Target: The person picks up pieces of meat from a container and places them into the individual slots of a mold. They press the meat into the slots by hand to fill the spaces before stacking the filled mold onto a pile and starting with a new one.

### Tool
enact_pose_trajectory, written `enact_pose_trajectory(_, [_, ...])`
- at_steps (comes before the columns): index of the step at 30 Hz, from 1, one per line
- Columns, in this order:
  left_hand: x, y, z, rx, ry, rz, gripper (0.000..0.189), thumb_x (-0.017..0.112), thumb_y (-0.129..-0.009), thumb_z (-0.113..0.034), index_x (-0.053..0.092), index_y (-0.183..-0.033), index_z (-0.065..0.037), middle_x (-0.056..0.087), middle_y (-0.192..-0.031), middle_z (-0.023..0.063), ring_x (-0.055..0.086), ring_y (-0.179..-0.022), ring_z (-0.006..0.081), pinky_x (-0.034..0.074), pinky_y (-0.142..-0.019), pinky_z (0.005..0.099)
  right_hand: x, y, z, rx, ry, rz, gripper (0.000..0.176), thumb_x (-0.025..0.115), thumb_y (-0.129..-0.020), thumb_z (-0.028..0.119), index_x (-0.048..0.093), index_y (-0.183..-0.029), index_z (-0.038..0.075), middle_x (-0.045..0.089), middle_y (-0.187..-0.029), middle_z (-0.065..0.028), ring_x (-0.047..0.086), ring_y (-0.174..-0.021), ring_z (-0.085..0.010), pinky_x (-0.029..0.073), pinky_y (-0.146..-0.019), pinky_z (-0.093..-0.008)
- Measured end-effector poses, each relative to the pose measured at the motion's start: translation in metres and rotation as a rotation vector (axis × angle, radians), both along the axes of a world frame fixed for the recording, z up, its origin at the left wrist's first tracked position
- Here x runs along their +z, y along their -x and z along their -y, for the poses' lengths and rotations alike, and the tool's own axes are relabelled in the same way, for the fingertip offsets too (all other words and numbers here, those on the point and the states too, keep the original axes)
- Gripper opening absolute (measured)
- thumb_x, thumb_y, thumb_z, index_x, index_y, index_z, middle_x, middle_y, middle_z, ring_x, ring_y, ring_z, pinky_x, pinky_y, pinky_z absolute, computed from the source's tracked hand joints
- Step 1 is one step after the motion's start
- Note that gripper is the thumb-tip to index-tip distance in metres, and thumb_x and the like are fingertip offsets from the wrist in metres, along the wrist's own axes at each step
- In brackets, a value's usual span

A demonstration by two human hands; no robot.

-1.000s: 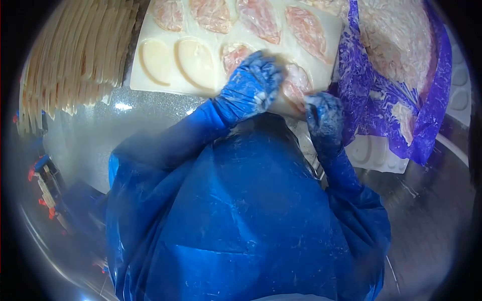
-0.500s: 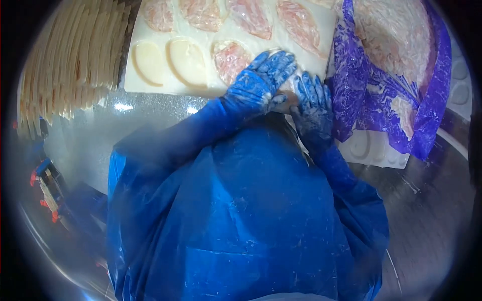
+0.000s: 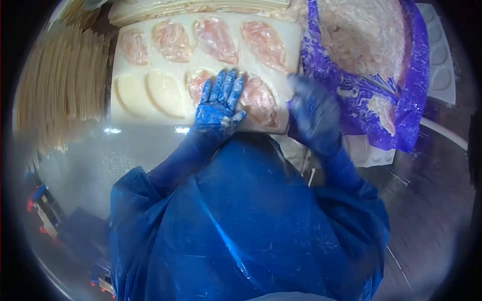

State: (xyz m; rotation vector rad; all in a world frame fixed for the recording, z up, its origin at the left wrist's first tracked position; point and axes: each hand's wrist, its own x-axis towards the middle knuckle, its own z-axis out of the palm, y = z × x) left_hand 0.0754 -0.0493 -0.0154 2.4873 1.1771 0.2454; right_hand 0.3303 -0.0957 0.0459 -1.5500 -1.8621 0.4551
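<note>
My left hand (image 3: pixel 219 105), in a wet blue glove, lies flat with fingers stretched out, touching a raw meat piece (image 3: pixel 198 86) in the lower row of a white moulded tray (image 3: pixel 181 122). It partly covers that piece. Just right of it another pinkish meat piece (image 3: pixel 260 103) fills its hollow. My right hand (image 3: pixel 316 118), gloved and smeared by motion, is beside the tray's right edge and the purple plastic sheet (image 3: pixel 346 113). Its fingers are too blurred to read. Several pieces fill the upper row; the two lower-left hollows (image 3: pixel 164 94) hold no meat.
Pale wet meat (image 3: pixel 364 42) is heaped in the purple sheet on the right. A dense row of thin, yellowish trays (image 3: pixel 60 85) stands on the left, with more stacked trays (image 3: pixel 201 7) behind. White moulded trays (image 3: pixel 436 55) lie at the far right. The metal table (image 3: pixel 416 200) curves around me.
My left hand has shifted left, uncovering the rightmost lower meat piece. The right hand has come away from the tray edge and blurs. The whole view has shifted, with the tray now lower and leftward.
</note>
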Motion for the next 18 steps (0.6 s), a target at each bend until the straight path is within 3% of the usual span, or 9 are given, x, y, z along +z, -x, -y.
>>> enact_pose_trajectory(1, [-0.001,0.000,0.000,-0.001,-0.007,0.011,0.081,0.062,-0.090,-0.029,0.025,-0.158,-0.009,0.025,-0.163,0.0171,0.020,-0.152,0.0342,0.012,-0.122,0.0521,-0.011,-0.031,-0.027,-0.087,0.010,-0.106,0.030,0.061,-0.094,0.019,0.065,-0.120,0.006,0.068,-0.119,-0.0138,0.065,-0.106,-0.0305,0.047,-0.098,-0.0416])
enact_pose_trajectory(3, [0.002,0.001,-0.001,-0.011,0.005,-0.014,0.079,0.060,-0.091,-0.032,0.025,-0.158,-0.008,0.025,-0.163,0.0170,0.020,-0.152,0.0341,0.011,-0.122,0.0519,-0.005,-0.070,-0.085,-0.309,0.103,-0.066,0.027,0.064,-0.093,0.024,0.066,-0.110,0.004,0.070,-0.112,-0.0152,0.067,-0.102,-0.0286,0.050,-0.093,-0.0385])
enact_pose_trajectory(4, [-0.001,0.002,-0.001,-0.012,-0.007,-0.016,0.078,0.059,-0.092,-0.033,0.025,-0.158,-0.009,0.025,-0.163,0.0170,0.020,-0.152,0.0339,0.011,-0.122,0.0527,0.012,-0.078,-0.114,-0.445,0.194,0.083,0.029,0.066,-0.092,0.027,0.066,-0.106,0.001,0.071,-0.110,-0.0160,0.068,-0.103,-0.0242,0.050,-0.093,-0.0343])
enact_pose_trajectory(7, [0.001,0.001,-0.001,-0.006,-0.011,-0.031,0.076,0.059,-0.093,-0.034,0.027,-0.158,-0.012,0.025,-0.163,0.0162,0.020,-0.152,0.0335,0.011,-0.122,0.0534,-0.071,-0.142,-0.171,-0.282,0.269,0.238,0.028,0.067,-0.089,0.023,0.066,-0.106,0.001,0.071,-0.103,-0.0165,0.068,-0.097,-0.0239,0.050,-0.089,-0.0341])
enact_pose_trajectory(9, [0.000,0.002,-0.001,-0.004,-0.029,-0.029,0.075,0.058,-0.093,-0.036,0.028,-0.158,-0.013,0.025,-0.163,0.0157,0.020,-0.152,0.0334,0.010,-0.122,0.0536,-0.102,-0.154,-0.179,-0.234,-0.105,0.603,0.033,0.070,-0.087,0.024,0.066,-0.110,0.001,0.070,-0.099,-0.0137,0.067,-0.093,-0.0221,0.050,-0.085,-0.0345])
enact_pose_trajectory(10, [-0.001,0.002,0.000,-0.005,-0.045,-0.025,0.074,0.057,-0.094,-0.037,0.029,-0.158,-0.014,0.024,-0.164,0.0152,0.020,-0.152,0.0333,0.009,-0.122,0.0538,-0.104,-0.163,-0.177,-0.227,-0.106,0.604,0.033,0.070,-0.087,0.024,0.066,-0.110,0.001,0.070,-0.099,-0.0137,0.067,-0.093,-0.0221,0.050,-0.085,-0.0345])
enact_pose_trajectory(12, [-0.005,0.003,0.001,0.006,-0.055,-0.034,0.075,0.057,-0.092,-0.039,0.029,-0.158,-0.017,0.024,-0.164,0.0144,0.020,-0.152,0.0327,0.010,-0.122,0.0540,-0.091,-0.176,-0.167,-0.241,0.261,0.043,0.038,0.073,-0.085,0.024,0.065,-0.115,0.002,0.070,-0.103,-0.0105,0.065,-0.096,-0.0187,0.050,-0.087,-0.0325])
enact_pose_trajectory(14, [-0.006,0.003,0.001,0.032,-0.060,-0.044,0.076,0.057,-0.091,-0.041,0.029,-0.159,-0.020,0.023,-0.165,0.0135,0.020,-0.152,0.0321,0.011,-0.122,0.0542,-0.063,-0.195,-0.148,-0.167,0.379,-0.072,0.042,0.076,-0.084,0.024,0.064,-0.116,0.001,0.069,-0.105,-0.0090,0.064,-0.098,-0.0175,0.050,-0.089,-0.0321])
enact_pose_trajectory(18, [-0.004,0.005,0.001,0.017,-0.046,0.007,0.074,0.057,-0.092,-0.038,0.031,-0.158,-0.020,0.022,-0.164,0.0149,0.019,-0.152,0.0343,0.011,-0.122,0.0542,-0.043,-0.180,-0.114,-0.272,-0.131,-0.151,0.037,0.075,-0.088,0.021,0.063,-0.114,0.000,0.069,-0.107,-0.0105,0.064,-0.098,-0.0203,0.050,-0.090,-0.0337])
